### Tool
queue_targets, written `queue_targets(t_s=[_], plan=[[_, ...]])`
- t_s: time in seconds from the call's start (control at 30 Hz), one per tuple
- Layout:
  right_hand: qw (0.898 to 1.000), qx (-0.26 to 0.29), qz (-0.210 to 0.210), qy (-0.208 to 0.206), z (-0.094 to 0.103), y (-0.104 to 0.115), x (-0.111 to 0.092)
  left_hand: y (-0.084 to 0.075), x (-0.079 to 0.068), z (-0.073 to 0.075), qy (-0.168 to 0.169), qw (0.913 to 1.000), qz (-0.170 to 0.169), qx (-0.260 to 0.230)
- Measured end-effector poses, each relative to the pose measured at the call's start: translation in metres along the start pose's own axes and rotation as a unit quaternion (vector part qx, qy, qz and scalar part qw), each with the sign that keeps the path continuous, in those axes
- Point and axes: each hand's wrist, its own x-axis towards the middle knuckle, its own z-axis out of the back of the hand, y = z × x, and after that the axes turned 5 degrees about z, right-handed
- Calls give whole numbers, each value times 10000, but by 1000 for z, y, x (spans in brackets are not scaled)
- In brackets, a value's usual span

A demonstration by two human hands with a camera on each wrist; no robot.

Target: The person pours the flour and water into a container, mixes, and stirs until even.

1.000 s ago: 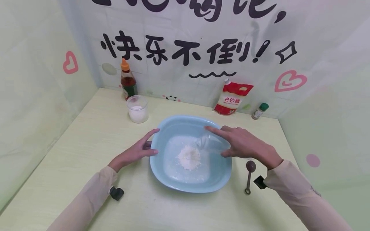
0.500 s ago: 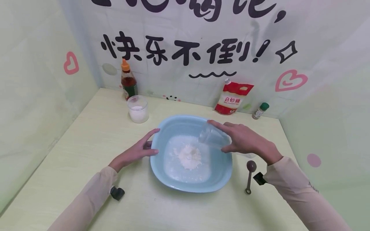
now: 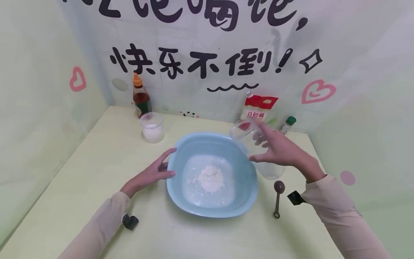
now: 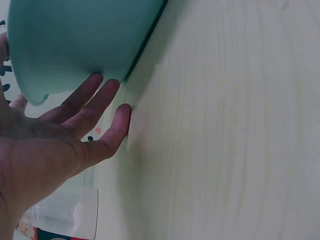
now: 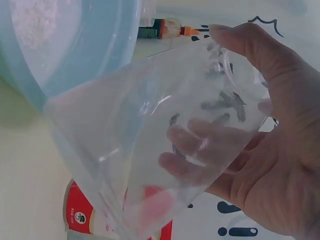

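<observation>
My left hand [image 3: 152, 175] holds the left rim of a light blue plastic basin [image 3: 176, 196], with thumb and forefinger at the rim. In the left wrist view, other fingers [image 4: 107, 95] lie along the basin's outer wall. A heap of white powder [image 3: 211, 178] sits on the basin's floor, with small clumps scattered to its left. My right hand [image 3: 283, 149] grips a clear plastic cup [image 3: 243, 133], tilted over the basin's back right rim. Through the cup's wall in the right wrist view, several curled fingers show; no contents are visible in it.
Behind the basin stand an orange-capped sauce bottle [image 3: 141, 100], a clear tub of white contents [image 3: 152, 131], a red-and-white sugar pouch [image 3: 260, 104] and a green-capped shaker [image 3: 288, 125]. A brown measuring spoon [image 3: 278, 196] and another clear container [image 3: 271, 172] lie right of the basin.
My right hand has lifted the cup from inside the basin, up and back toward the right rear rim. The left hand stays at the basin. The head view has shifted slightly.
</observation>
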Motion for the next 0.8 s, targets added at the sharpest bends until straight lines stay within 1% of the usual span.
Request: queue_targets(t_s=[0.07, 0.13, 0.2, 0.27, 0.43, 0.57, 0.67, 0.8], plan=[[9992, 194, -35, -342, 4, -6, 0, 0, -1, -1, -19, 10000, 4, -51], [9964, 457, -110, -708, 7, -13, 2, 1, -1, -1, -8, 10000, -26, -80], [9922, 679, -189, -1024, 8, -20, 3, 1, -2, -2, -1, 9999, -46, -101], [9861, 931, -330, -1339, 7, -28, 4, 0, -2, -3, 10, 9999, -38, -116], [9674, 1376, -756, -1987, 4, -53, 8, 0, -4, -3, 50, 9999, -65, -95], [9528, 1613, -1024, -2361, -2, -76, 13, 1, -5, -3, 76, 9998, -161, -80], [9425, 1604, -1293, -2631, -11, -94, 16, 0, -6, -3, 50, 9999, -148, -51], [9228, 1625, -1584, -3114, -27, -115, 21, 0, -5, -2, 68, 9998, -162, -3]])
